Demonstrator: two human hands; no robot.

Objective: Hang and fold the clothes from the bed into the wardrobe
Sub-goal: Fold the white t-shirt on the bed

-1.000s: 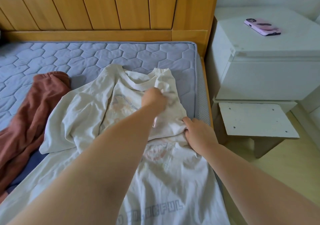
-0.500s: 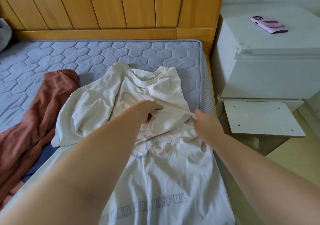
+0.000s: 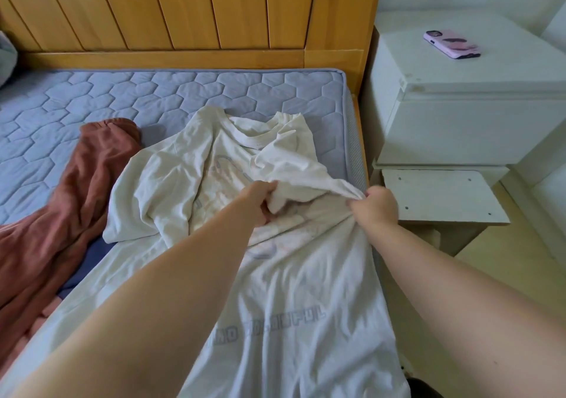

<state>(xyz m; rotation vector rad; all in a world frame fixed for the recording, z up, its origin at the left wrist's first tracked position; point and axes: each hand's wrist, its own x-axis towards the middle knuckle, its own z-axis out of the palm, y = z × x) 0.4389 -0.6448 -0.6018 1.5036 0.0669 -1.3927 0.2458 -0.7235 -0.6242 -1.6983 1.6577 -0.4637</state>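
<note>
A second ago the left hand [image 3: 262,200] was by the collar, the right hand [image 3: 380,207] at the side; now both hands' fingers grip a bunched sleeve of the cream printed cotton T-shirt [image 3: 306,275], which lies on the blue quilted bed [image 3: 183,91]; folding seems barely begun; grey lettering ends "FUL", the rest is unreadable.

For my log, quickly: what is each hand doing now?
Left hand: grips the cream cloth T-shirt.
Right hand: pinches the same T-shirt.
</note>
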